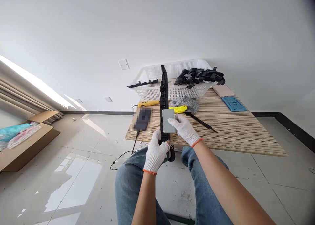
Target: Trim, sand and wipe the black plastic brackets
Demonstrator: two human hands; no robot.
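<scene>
My left hand (157, 152), in a white knitted glove with an orange cuff, is closed around the lower end of a long black plastic trim part (164, 90). The part stands nearly upright in view, its ribbed, clipped length reaching up in front of the basket. Between the thumb and fingers of my right hand (183, 128), gloved the same way, is a flat grey-green rectangular block (168, 121). That block overlaps the lower part of the black trim; whether they touch, I cannot tell. Just behind it lies a yellow ridged handle (179, 109), partly hidden.
A white plastic basket (152, 94) holds several black trim parts (199, 76). On the wood-striped table (236, 133) are a grey cloth (192, 104), thin black strips (201, 121), a yellow corded tool (149, 103), a phone (142, 119), a blue packet (233, 103) and a beige pad (222, 90).
</scene>
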